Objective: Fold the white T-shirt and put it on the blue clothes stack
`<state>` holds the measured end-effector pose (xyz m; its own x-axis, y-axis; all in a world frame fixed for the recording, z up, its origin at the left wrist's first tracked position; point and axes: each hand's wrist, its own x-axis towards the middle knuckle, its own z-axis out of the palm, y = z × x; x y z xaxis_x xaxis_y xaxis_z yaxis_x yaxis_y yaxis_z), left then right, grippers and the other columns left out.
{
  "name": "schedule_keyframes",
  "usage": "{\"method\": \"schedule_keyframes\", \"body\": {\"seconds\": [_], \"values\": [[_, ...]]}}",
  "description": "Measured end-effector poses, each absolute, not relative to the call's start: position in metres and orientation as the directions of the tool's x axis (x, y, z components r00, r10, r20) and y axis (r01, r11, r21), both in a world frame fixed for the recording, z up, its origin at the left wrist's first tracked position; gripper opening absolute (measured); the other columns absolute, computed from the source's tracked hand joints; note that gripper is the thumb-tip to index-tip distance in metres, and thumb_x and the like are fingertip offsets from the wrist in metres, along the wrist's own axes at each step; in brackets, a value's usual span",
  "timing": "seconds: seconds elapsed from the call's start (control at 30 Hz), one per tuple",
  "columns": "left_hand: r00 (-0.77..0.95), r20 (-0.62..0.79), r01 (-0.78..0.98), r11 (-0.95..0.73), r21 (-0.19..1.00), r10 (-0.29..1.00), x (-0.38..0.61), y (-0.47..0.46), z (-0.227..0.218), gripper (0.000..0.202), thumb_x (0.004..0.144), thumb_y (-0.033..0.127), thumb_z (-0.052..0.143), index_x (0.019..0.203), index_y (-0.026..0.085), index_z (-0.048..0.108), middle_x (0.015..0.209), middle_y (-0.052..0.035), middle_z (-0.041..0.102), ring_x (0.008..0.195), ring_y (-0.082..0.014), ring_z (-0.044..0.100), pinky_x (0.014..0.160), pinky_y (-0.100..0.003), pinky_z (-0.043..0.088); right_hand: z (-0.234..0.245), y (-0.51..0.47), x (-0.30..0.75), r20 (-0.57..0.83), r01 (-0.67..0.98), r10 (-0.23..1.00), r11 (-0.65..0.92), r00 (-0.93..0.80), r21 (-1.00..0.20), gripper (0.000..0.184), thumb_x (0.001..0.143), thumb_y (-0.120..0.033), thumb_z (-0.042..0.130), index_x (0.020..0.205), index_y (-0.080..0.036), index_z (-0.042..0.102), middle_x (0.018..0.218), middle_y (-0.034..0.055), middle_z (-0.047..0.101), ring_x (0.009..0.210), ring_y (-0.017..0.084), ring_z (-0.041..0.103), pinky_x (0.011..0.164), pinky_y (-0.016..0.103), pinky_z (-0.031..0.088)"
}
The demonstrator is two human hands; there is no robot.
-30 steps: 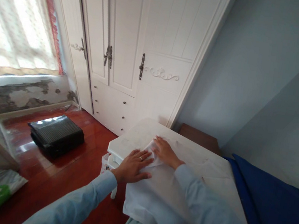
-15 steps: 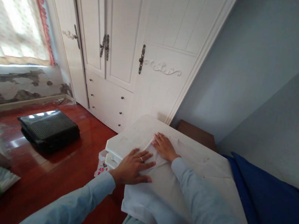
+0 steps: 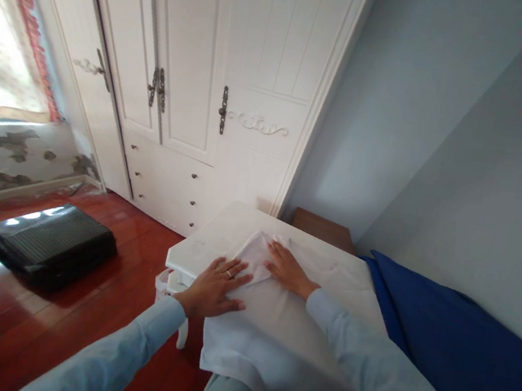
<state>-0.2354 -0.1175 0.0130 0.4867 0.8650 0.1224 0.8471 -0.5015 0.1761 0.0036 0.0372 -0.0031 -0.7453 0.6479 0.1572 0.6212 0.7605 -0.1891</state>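
Note:
A white cloth (image 3: 288,322) lies over much of a small white table (image 3: 204,239) and hangs down its near side. One corner of the cloth forms a point on the tabletop, with slight wrinkles around it. My left hand (image 3: 217,286), a ring on one finger, rests flat with fingers spread at the cloth's left edge. To its right, my right hand (image 3: 289,269) lies on the cloth near that corner, fingers stretched out. Neither hand grips anything.
A white wardrobe (image 3: 186,45) with dark handles stands behind the table. On the red floor (image 3: 121,292) at left lies a black ribbed case (image 3: 52,245). Blue fabric (image 3: 446,337) spreads at right. A brown box-like piece (image 3: 325,229) sits behind the table.
The view has shifted to the right. My right hand has drawn back slightly from the cloth's pointed corner, showing more of it. The left hand stays spread at the edge.

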Motion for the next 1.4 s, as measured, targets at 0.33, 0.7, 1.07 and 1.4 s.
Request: {"method": "schedule_keyframes", "body": {"seconds": [0.33,0.7,1.07,1.4], "values": [[0.413,0.254,0.885,-0.451,0.113,0.875,-0.212,-0.051,0.033,0.061,0.104,0.055,0.028,0.145,0.016,0.053,0.156,-0.0167,0.044,0.143,-0.0309,0.044,0.116,-0.049,0.035,-0.016,0.034,0.137,0.03,0.884,0.887,0.462,-0.461,-0.076,0.079,0.099,-0.065,0.02,0.156,-0.013,0.035,0.165,0.0208,0.028,0.154,0.035,0.025,0.123,0.055,0.028],[0.442,0.076,0.881,-0.449,0.149,0.894,-0.181,0.03,0.0,0.076,0.1,0.067,0.022,0.156,0.017,0.038,0.162,-0.0169,0.031,0.153,-0.031,0.025,0.123,-0.055,0.017,-0.017,0.093,0.148,0.024,0.864,0.869,0.495,-0.495,-0.094,0.072,0.101,-0.06,0.02,0.157,-0.018,0.034,0.166,0.0149,0.028,0.155,0.03,0.024,0.124,0.055,0.025],[0.467,0.041,0.874,-0.468,0.129,0.883,-0.179,0.081,0.005,0.074,0.1,0.068,0.023,0.157,0.022,0.036,0.164,-0.0142,0.028,0.153,-0.0284,0.025,0.123,-0.051,0.016,-0.027,0.132,0.154,0.05,0.877,0.883,0.469,-0.467,-0.101,0.073,0.1,-0.064,0.019,0.156,-0.02,0.037,0.165,0.0133,0.031,0.154,0.03,0.027,0.124,0.052,0.026],[0.456,0.0,0.885,-0.454,0.109,0.89,-0.177,0.085,0.009,0.076,0.101,0.067,0.019,0.158,0.02,0.034,0.165,-0.0141,0.026,0.154,-0.0279,0.022,0.124,-0.05,0.016,-0.027,0.146,0.165,0.048,0.877,0.887,0.461,-0.459,-0.137,0.072,0.101,-0.061,0.018,0.156,-0.017,0.038,0.165,0.0142,0.032,0.154,0.028,0.027,0.125,0.049,0.025]]}}
